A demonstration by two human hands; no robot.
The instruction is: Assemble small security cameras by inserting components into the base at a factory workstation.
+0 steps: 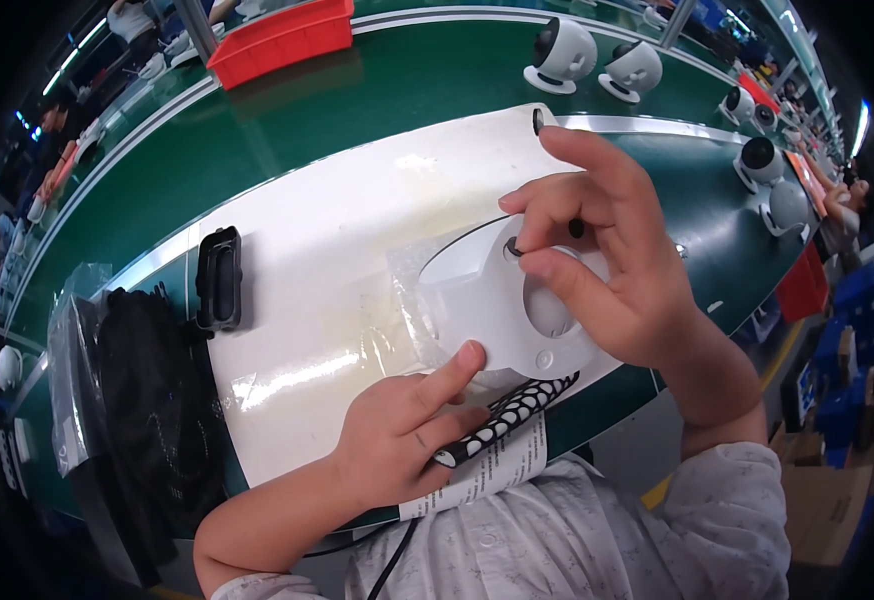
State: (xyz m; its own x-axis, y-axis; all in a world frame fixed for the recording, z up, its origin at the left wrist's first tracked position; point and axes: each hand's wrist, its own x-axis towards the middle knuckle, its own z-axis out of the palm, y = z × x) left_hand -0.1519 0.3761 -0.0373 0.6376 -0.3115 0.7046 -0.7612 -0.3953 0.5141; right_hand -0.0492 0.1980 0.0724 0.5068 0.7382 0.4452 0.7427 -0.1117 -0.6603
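- Well, centre stage is the white shell (pixel 472 300), over the white mat (pixel 302 290), between both hands.
- Over it arches the right hand (pixel 617 265), thumb and index fingers pinched on a small dark piece (pixel 513 246) at the shell's face. Seated or loose? Can't tell.
- Danger spot, I'd say: something that tiny could pop away if the pinch slips or pushes crooked.
- Down below, the left hand (pixel 392 430) sets its index fingertip against the shell's near edge; its other fingers curl by a patterned bar (pixel 512 415), grip unclear.
- So light a touch might let the shell skid under a shove, with slick clear film (pixel 407 300) beside it.
- That bar, above a printed sheet (pixel 487 478) near the counter's edge, could roll off if nudged.
- Further out: black tray (pixel 219 280) at the mat's left edge, black bag (pixel 152 400) beyond, red bin (pixel 287 45) across the green counter (pixel 437 60).
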